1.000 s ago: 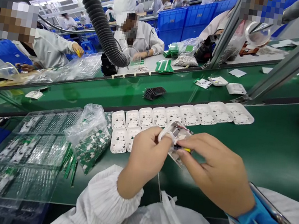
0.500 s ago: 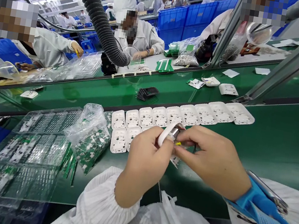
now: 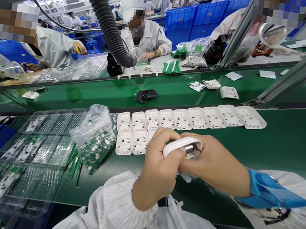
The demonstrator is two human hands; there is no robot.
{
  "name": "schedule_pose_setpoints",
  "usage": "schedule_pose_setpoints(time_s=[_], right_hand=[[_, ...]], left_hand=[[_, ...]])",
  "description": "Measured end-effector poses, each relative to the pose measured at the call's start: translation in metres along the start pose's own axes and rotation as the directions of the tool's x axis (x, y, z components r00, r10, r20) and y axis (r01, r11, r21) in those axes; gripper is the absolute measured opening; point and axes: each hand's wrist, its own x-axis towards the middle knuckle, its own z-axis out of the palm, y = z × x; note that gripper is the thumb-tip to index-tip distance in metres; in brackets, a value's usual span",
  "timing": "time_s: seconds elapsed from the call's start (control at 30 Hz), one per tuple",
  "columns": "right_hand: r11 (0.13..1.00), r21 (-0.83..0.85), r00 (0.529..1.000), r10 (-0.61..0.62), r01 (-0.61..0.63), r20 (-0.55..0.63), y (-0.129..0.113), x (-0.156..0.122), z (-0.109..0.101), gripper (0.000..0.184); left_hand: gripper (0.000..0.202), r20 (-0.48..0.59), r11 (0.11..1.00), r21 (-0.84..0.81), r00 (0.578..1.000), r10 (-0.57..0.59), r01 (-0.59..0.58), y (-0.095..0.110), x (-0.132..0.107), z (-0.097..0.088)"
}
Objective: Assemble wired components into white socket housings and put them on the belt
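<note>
My left hand (image 3: 159,162) and my right hand (image 3: 214,166) meet over the green bench, both gripping one white plastic housing (image 3: 181,147) turned on edge. A small metal part and coloured wires show inside it, under my right fingers. A blue wrist strap (image 3: 263,189) circles my right wrist. Just beyond my hands lies a row of white housings (image 3: 199,118), open side up, with a few more (image 3: 130,142) in a second row to the left.
A clear bag of green circuit boards (image 3: 94,140) and clear blister trays (image 3: 42,146) lie at left. A green conveyor (image 3: 100,92) carries a black part (image 3: 146,94) and white housings (image 3: 228,92). Other people work across it. A black hose (image 3: 109,25) hangs overhead.
My hands have turned the white housing from lying open-side-up to standing on edge, and drawn it slightly down and right. Items on the conveyor have drifted left.
</note>
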Motion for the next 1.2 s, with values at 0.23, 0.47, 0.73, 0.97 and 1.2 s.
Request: schedule_pose_setpoints(time_s=[0.23, 0.47, 0.73, 0.97, 1.2], right_hand=[[0.994, 0.069, 0.996, -0.088, 0.086, 0.030, 0.003, 0.001, 0.002, 0.020], [0.957, -0.232, 0.953, -0.223, 0.174, -0.205, 0.014, -0.001, -0.007, 0.014], [0.554, -0.583, 0.697, -0.717, 0.595, 0.030, 0.029, -0.021, 0.001, 0.014], [0.518, -0.666, 0.724, -0.688, 0.537, 0.050, 0.027, -0.012, -0.006, 0.018], [0.464, -0.665, 0.701, -0.702, 0.585, 0.127, 0.030, -0.009, -0.010, 0.025]], left_hand=[[0.028, 0.168, 0.926, -0.373, 0.986, 0.000, 0.063, 0.005, 0.001, 0.002], [0.023, 0.057, 0.953, -0.282, 0.993, -0.100, 0.113, 0.008, 0.005, 0.001], [0.019, -0.009, 0.901, -0.388, 0.976, -0.216, 0.195, 0.004, 0.012, 0.000], [0.019, 0.004, 0.901, -0.378, 0.974, -0.226, 0.211, 0.003, 0.014, -0.001], [0.017, 0.008, 0.889, -0.398, 0.970, -0.242, 0.225, 0.003, 0.018, 0.000]])
